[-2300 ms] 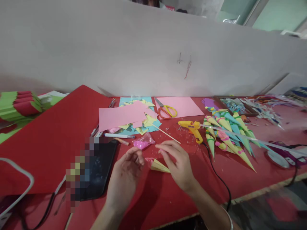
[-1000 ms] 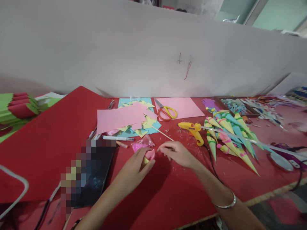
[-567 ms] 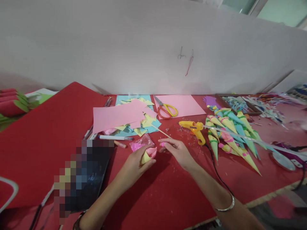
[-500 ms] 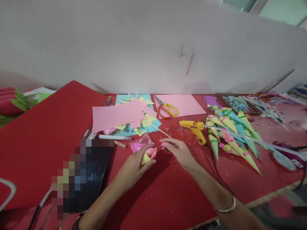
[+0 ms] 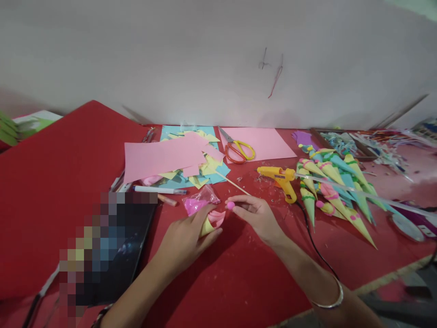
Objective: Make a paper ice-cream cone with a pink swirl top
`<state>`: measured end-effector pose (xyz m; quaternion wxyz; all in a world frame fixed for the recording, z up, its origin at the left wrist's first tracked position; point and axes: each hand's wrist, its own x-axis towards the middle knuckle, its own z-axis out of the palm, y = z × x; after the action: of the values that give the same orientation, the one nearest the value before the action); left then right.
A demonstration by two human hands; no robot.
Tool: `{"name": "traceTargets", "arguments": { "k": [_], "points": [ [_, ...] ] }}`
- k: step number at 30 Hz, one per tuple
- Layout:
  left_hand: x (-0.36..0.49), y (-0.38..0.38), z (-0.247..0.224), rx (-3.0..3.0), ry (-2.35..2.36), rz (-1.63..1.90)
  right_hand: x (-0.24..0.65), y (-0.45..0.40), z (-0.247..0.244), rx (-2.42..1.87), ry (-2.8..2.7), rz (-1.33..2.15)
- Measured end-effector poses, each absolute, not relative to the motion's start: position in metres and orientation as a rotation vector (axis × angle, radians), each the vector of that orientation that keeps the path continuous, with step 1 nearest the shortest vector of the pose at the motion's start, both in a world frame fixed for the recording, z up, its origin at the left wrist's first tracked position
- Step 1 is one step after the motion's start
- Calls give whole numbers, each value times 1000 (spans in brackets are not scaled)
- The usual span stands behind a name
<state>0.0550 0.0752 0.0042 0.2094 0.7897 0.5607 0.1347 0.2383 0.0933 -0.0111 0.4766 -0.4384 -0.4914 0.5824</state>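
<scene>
My left hand (image 5: 187,236) is closed around a yellow paper cone (image 5: 206,226) with a pink piece curling out of its open end. Between the thumb and forefinger of my right hand (image 5: 256,216) is a small pink ball (image 5: 231,205), a short gap to the right of the cone. Just behind my left hand lies a clear plastic bag (image 5: 209,194) with bright pink material in it. A thin wooden stick (image 5: 232,183) slants from the paper scraps toward my right hand.
A yellow glue gun (image 5: 278,177) with its cord lies right of my hands, beside a pile of paper cones (image 5: 336,180). Scissors (image 5: 239,148) rest on pink paper (image 5: 269,141). A pen (image 5: 159,190) and a dark tablet-like object (image 5: 136,246) are at left.
The view has shifted slightly. The pink ball shows more fully at my right fingertips, and my right hand seems a little nearer the cone. My left hand keeps its hold.
</scene>
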Motion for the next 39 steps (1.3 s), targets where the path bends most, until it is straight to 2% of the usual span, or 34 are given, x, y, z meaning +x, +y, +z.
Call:
{"name": "traceTargets", "arguments": {
  "k": [5, 39],
  "points": [
    [56, 74, 3, 2238, 1584, 275, 237, 90, -6, -1068, -1237, 1401],
    [57, 73, 0, 2409, 1603, 199, 239, 91, -10, -882, -1459, 1263]
  ]
}}
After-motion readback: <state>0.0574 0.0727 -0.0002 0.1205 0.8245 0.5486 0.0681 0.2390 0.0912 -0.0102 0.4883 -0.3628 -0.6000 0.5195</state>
